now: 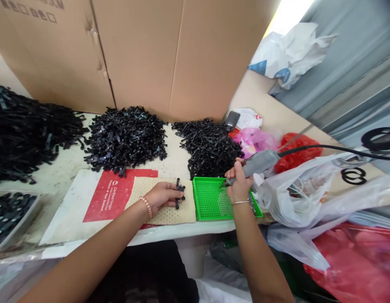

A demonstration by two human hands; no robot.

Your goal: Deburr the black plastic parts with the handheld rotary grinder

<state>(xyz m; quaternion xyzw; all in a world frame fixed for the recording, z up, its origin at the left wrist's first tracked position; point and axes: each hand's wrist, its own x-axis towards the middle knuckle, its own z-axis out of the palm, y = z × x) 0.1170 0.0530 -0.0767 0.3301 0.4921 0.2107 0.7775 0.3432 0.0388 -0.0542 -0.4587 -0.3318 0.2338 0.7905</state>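
A small black plastic part lies on a beige perforated mat near the table's front edge, pinned under the fingertips of the left hand, which is half-closed on it; just to its right, the right hand is closed around a grey corded power tool, tip down over a green tray. Three heaps of black parts lie along the table's back edge before cardboard boxes; plastic bags crowd its right end.

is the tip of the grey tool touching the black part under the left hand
No, the grey tool in the right hand points its tip over the green tray, apart from the black part under the left hand.
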